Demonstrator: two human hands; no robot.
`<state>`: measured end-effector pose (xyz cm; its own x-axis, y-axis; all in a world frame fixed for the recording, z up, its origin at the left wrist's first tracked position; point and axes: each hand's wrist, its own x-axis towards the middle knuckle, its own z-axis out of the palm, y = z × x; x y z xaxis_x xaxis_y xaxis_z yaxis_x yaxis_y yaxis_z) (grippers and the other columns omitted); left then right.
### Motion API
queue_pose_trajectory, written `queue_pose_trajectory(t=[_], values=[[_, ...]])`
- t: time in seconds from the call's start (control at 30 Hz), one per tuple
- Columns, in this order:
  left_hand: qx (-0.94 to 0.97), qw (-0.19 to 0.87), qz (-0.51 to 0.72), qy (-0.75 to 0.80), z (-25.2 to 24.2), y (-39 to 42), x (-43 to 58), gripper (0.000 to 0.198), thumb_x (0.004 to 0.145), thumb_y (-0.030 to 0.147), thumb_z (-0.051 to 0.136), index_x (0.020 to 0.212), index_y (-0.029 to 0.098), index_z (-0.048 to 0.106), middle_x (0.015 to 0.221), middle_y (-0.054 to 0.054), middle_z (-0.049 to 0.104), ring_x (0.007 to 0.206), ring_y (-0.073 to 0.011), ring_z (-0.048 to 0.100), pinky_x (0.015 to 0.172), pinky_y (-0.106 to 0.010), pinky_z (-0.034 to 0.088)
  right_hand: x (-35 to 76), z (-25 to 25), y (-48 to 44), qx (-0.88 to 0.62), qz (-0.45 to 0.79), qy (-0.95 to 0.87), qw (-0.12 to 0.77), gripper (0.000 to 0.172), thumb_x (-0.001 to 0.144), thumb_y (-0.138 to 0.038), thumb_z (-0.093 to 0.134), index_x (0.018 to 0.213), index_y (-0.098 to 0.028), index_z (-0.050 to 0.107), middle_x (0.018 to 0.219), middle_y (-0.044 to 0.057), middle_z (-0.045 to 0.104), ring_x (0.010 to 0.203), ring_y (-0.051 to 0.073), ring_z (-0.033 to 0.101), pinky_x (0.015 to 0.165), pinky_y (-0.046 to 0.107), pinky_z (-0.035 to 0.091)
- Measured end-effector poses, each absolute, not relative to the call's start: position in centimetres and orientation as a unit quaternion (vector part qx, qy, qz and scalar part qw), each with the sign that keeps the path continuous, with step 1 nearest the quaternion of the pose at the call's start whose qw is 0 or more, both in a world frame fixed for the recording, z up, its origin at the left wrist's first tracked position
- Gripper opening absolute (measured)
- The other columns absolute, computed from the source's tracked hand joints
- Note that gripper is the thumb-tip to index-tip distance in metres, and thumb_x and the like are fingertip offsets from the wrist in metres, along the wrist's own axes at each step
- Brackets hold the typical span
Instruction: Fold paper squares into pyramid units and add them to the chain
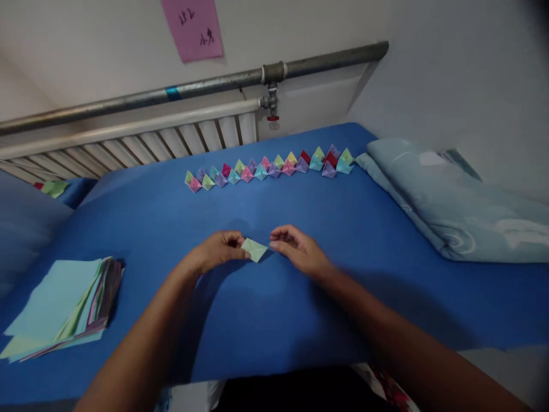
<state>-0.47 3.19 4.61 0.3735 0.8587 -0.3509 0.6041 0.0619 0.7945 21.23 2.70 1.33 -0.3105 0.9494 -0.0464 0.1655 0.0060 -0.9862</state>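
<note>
My left hand (218, 250) pinches the left corner of a small pale green folded paper (254, 249) that lies on the blue sheet (266, 309). My right hand (295, 249) hovers just right of the paper, fingers curled loosely, touching or almost touching its right corner. Beyond the hands, a double row of several small folded paper shapes (270, 167) in pink, green, purple, teal and red runs across the sheet.
A fanned stack of coloured paper squares (64, 306) sits at the front left. A folded light blue quilt (454, 200) lies at the right. A radiator (141, 143) and metal pipe (193, 88) line the wall behind. A pink note (193, 27) hangs above.
</note>
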Motion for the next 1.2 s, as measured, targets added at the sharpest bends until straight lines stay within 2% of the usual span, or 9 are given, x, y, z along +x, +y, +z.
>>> queue_pose_trajectory(t=[0.1, 0.23, 0.37, 0.5, 0.67, 0.73, 0.83, 1.0, 1.2], values=[[0.538, 0.566, 0.301, 0.548, 3.6, 1.8, 0.1, 0.023, 0.065, 0.034, 0.073, 0.065, 0.018, 0.056, 0.066, 0.002, 0.057, 0.063, -0.0122, 0.052, 0.062, -0.026, 0.041, 20.1, 1.3, 2.1, -0.443, 0.561, -0.596, 0.366, 0.028, 0.072, -0.03, 0.067, 0.098, -0.021, 0.059, 0.089, 0.001, 0.063, 0.078, 0.013, 0.057, 0.071, 0.028, 0.047], [0.464, 0.579, 0.383, 0.55, 2.8, 0.6, 1.6, 0.022, 0.064, 0.031, 0.075, 0.067, 0.018, 0.057, 0.069, 0.001, 0.058, 0.066, -0.0119, 0.052, 0.067, -0.028, 0.041, 19.0, 1.0, 1.5, -0.432, 0.559, -0.606, 0.365, 0.017, 0.078, -0.031, 0.061, 0.092, -0.02, 0.062, 0.079, -0.001, 0.062, 0.071, 0.012, 0.054, 0.068, 0.027, 0.045], [0.455, 0.584, 0.402, 0.539, 2.9, 0.2, 2.1, 0.026, 0.064, 0.03, 0.076, 0.064, 0.019, 0.052, 0.066, 0.004, 0.054, 0.063, -0.0103, 0.049, 0.064, -0.027, 0.038, 19.0, 0.9, 1.3, -0.436, 0.524, -0.632, 0.369, 0.013, 0.082, -0.031, 0.056, 0.077, -0.02, 0.061, 0.069, -0.003, 0.056, 0.065, 0.012, 0.049, 0.063, 0.025, 0.041], [0.481, 0.585, 0.392, 0.523, 3.5, 0.6, 1.3, 0.022, 0.064, 0.026, 0.076, 0.076, 0.019, 0.058, 0.073, 0.003, 0.058, 0.069, -0.0101, 0.053, 0.069, -0.027, 0.04, 19.3, 1.1, 1.3, -0.454, 0.466, -0.67, 0.356, 0.021, 0.081, -0.03, 0.056, 0.063, -0.02, 0.051, 0.062, -0.004, 0.046, 0.06, 0.011, 0.043, 0.056, 0.023, 0.035], [0.563, 0.585, 0.301, 0.501, 4.1, 1.5, 0.1, 0.019, 0.07, 0.03, 0.071, 0.079, 0.018, 0.06, 0.071, 0.003, 0.059, 0.063, -0.0094, 0.051, 0.062, -0.024, 0.039, 19.6, 0.6, 1.5, -0.419, 0.385, -0.732, 0.375, 0.016, 0.083, -0.024, 0.057, 0.068, -0.02, 0.056, 0.062, -0.004, 0.049, 0.061, 0.012, 0.046, 0.059, 0.024, 0.037], [0.627, 0.531, 0.276, 0.5, 4.1, 1.7, 0.1, 0.015, 0.074, 0.03, 0.068, 0.078, 0.018, 0.06, 0.07, 0.003, 0.059, 0.062, -0.0101, 0.052, 0.06, -0.024, 0.039, 19.9, 0.2, 1.8, -0.378, 0.322, -0.774, 0.394, 0.013, 0.085, -0.022, 0.055, 0.073, -0.02, 0.059, 0.064, -0.002, 0.054, 0.064, 0.013, 0.048, 0.064, 0.026, 0.038], [0.737, 0.378, 0.288, 0.482, 3.3, 1.6, 0.6, 0.003, 0.08, 0.022, 0.06, 0.081, 0.019, 0.06, 0.078, 0.001, 0.065, 0.073, -0.0134, 0.059, 0.069, -0.028, 0.044, 20.4, -0.2, 2.3, -0.322, 0.217, -0.826, 0.409, 0.011, 0.087, -0.016, 0.052, 0.083, -0.019, 0.062, 0.075, 0.001, 0.064, 0.071, 0.015, 0.052, 0.072, 0.029, 0.041], [0.846, 0.087, 0.348, 0.394, 0.8, 1.5, 1.5, 0.009, 0.087, 0.012, 0.052, 0.087, 0.019, 0.057, 0.088, -0.004, 0.07, 0.087, -0.0173, 0.065, 0.082, -0.034, 0.047, 21.1, -0.1, 2.8, -0.317, 0.065, -0.88, 0.348, 0.015, 0.088, -0.014, 0.052, 0.095, -0.018, 0.065, 0.092, 0.007, 0.067, 0.084, 0.02, 0.052, 0.078, 0.033, 0.04], [0.9, -0.015, 0.249, 0.357, 0.1, 0.6, 0.9, 0.017, 0.094, 0.014, 0.044, 0.09, 0.017, 0.06, 0.094, -0.007, 0.071, 0.09, -0.0178, 0.065, 0.087, -0.037, 0.047, 21.0, -0.1, 1.9, -0.3, 0.0, -0.928, 0.221, 0.017, 0.093, -0.016, 0.048, 0.092, -0.017, 0.065, 0.09, 0.007, 0.067, 0.084, 0.021, 0.05, 0.074, 0.035, 0.034]])
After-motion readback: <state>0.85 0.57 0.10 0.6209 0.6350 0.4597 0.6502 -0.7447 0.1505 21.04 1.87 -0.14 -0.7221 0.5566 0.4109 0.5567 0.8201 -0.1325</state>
